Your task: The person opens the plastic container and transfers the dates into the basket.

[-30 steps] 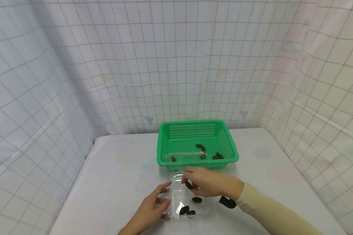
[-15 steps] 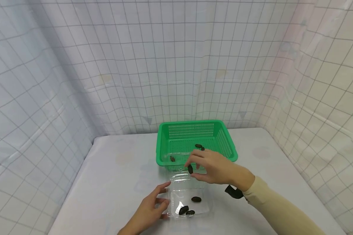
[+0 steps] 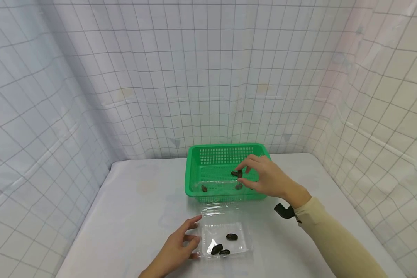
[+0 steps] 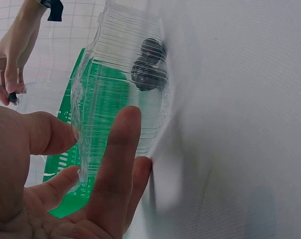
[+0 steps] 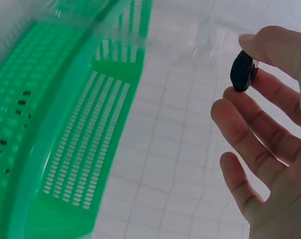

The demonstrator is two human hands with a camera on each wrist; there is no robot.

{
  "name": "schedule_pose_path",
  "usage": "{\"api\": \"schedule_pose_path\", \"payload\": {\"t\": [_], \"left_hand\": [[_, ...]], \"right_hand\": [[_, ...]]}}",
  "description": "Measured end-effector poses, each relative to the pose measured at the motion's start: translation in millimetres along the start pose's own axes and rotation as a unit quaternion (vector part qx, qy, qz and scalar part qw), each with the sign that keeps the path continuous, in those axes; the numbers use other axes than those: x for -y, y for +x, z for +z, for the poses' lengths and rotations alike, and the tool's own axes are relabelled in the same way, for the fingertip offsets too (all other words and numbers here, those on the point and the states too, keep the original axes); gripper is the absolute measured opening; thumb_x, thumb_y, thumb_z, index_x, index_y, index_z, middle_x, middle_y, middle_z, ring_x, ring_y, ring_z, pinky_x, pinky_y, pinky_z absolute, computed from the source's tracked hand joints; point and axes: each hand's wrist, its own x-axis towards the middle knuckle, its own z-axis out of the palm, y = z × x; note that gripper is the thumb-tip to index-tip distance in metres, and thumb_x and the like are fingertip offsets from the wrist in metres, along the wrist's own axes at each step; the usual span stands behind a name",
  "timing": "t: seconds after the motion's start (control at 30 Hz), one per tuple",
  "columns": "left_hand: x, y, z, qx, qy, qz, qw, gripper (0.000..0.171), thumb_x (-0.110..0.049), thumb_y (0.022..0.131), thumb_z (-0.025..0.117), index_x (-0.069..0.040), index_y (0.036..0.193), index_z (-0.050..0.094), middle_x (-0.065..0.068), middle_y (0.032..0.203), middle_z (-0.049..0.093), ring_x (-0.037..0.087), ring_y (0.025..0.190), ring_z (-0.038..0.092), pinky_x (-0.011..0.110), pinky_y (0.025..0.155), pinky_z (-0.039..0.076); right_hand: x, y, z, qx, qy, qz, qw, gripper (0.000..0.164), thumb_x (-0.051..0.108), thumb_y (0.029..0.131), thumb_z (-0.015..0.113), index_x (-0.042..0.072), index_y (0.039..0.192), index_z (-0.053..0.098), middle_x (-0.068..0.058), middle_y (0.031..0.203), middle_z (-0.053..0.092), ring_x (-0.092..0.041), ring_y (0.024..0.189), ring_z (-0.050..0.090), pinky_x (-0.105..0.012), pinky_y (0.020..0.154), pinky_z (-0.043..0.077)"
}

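My right hand [image 3: 271,179] is raised over the front right of the green basket [image 3: 192,173]. It pinches a small dark oval piece [image 5: 242,71] between thumb and fingertips; whether it is a dried fruit or a shell I cannot tell. Beside the left wall of a clear plastic clamshell box [image 3: 220,230], my left hand [image 3: 177,244] rests with spread fingers touching the wall and rim. Three similar pieces, including one dark oval [image 3: 231,236], lie on the box floor. The raised clear lid [image 3: 217,187] leans toward the basket's front.
Inside the basket lie several more dark pieces, one [image 3: 204,188] at the front left seen through the lid. A black strap [image 3: 284,211] sticks out from the right wrist. White grid-patterned cloth [image 3: 208,77] encloses the white table [image 3: 132,200] at the back and sides.
My right hand has moved up and away from the box to over the basket, carrying the dark oval piece. My left hand and the box have stayed in place.
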Motion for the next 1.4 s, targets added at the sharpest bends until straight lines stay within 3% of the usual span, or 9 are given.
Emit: {"api": "schedule_pose_path", "payload": {"t": [0.2, 0.37, 0.53, 0.8, 1.03, 1.17, 1.4], "left_hand": [[-0.3, -0.7, -1.1, 0.000, 0.000, 0.008, 1.0000, 0.066, -0.009, 0.113, 0.073, -0.016, 0.175, 0.051, 0.036, 0.167, 0.055, 0.044, 0.133, 0.077, 0.034, 0.071, 0.076], [-0.5, -0.7, -0.9, 0.002, 0.003, 0.001, 1.0000, 0.066, -0.011, 0.113, 0.074, -0.017, 0.175, 0.051, 0.035, 0.167, 0.056, 0.042, 0.132, 0.077, 0.034, 0.071, 0.076], [-1.1, -0.6, -1.0, 0.003, 0.004, 0.001, 1.0000, 0.066, -0.011, 0.113, 0.074, -0.017, 0.175, 0.051, 0.036, 0.167, 0.055, 0.042, 0.132, 0.077, 0.033, 0.071, 0.076], [0.0, -0.4, -0.1, 0.005, 0.004, 0.002, 1.0000, 0.066, -0.011, 0.113, 0.074, -0.015, 0.175, 0.050, 0.037, 0.166, 0.055, 0.043, 0.132, 0.077, 0.033, 0.071, 0.076], [0.6, 1.0, 0.3, 0.009, 0.006, -0.010, 0.9999, 0.067, -0.013, 0.113, 0.074, -0.017, 0.175, 0.049, 0.036, 0.167, 0.054, 0.042, 0.132, 0.077, 0.035, 0.072, 0.076], [-0.6, 0.3, 0.7, 0.008, 0.008, -0.009, 0.9999, 0.067, -0.012, 0.113, 0.074, -0.017, 0.175, 0.049, 0.036, 0.167, 0.054, 0.042, 0.132, 0.077, 0.034, 0.072, 0.076], [0.0, 0.7, -0.7, 0.004, 0.010, -0.002, 0.9999, 0.067, -0.012, 0.113, 0.074, -0.016, 0.175, 0.050, 0.037, 0.166, 0.055, 0.043, 0.131, 0.078, 0.032, 0.071, 0.076]], "right_hand": [[-32.8, -2.5, 4.1, 0.012, 0.007, 0.076, 0.997, 0.031, 0.012, 0.098, 0.095, 0.010, 0.126, 0.081, -0.003, 0.121, 0.083, -0.023, 0.098, 0.077, -0.044, 0.085, 0.068], [-54.2, -4.0, 9.4, 0.058, 0.012, 0.147, 0.987, 0.030, 0.017, 0.103, 0.092, 0.009, 0.130, 0.081, -0.006, 0.127, 0.084, -0.023, 0.103, 0.077, -0.045, 0.092, 0.070], [-68.2, 2.4, 13.1, 0.106, 0.015, 0.188, 0.976, 0.031, 0.021, 0.105, 0.090, 0.009, 0.132, 0.081, -0.008, 0.130, 0.084, -0.024, 0.107, 0.077, -0.047, 0.096, 0.069], [-85.3, 15.4, 18.0, 0.171, 0.023, 0.224, 0.959, 0.024, 0.025, 0.108, 0.087, 0.010, 0.126, 0.084, -0.008, 0.125, 0.086, -0.034, 0.115, 0.079, -0.052, 0.104, 0.070], [-93.3, 14.4, 22.5, 0.200, 0.016, 0.251, 0.947, 0.030, 0.026, 0.109, 0.086, 0.006, 0.130, 0.084, -0.017, 0.129, 0.086, -0.038, 0.122, 0.081, -0.056, 0.108, 0.071], [-93.2, 10.2, 22.3, 0.203, 0.001, 0.258, 0.945, 0.034, 0.029, 0.109, 0.085, 0.006, 0.134, 0.083, -0.020, 0.133, 0.085, -0.039, 0.126, 0.080, -0.059, 0.110, 0.069], [-79.7, 4.8, 12.8, 0.181, -0.004, 0.256, 0.950, 0.030, 0.025, 0.111, 0.082, 0.006, 0.134, 0.083, -0.014, 0.128, 0.085, -0.031, 0.113, 0.081, -0.055, 0.102, 0.071]]}}
